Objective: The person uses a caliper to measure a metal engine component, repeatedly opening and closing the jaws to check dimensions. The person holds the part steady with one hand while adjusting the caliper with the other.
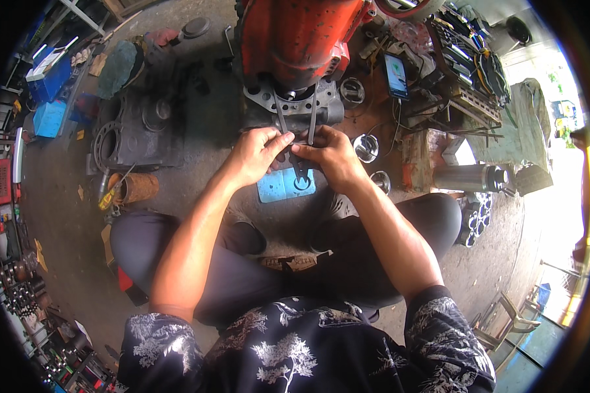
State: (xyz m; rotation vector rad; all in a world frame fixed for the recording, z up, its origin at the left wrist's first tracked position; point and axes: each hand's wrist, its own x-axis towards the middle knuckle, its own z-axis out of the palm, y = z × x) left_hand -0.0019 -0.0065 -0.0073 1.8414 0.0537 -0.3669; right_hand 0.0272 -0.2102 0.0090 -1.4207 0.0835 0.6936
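My left hand and my right hand are close together in front of the engine, fingers closed on a dark plier-like tool. Two long grey flat bars run from my fingers toward the engine, looking like its handles. Its dark end points back toward me and finishes in a small open ring shape. My fingers hide the middle of it. Beyond stands a red engine housing with a grey drilled metal flange under it. Below the tool lies a light blue booklet or packet on the floor.
Pistons stand right of my hands, near a lit phone and a steel flask. At left sit a dark engine casting and a rusty can. A rack of tools stands at the far right.
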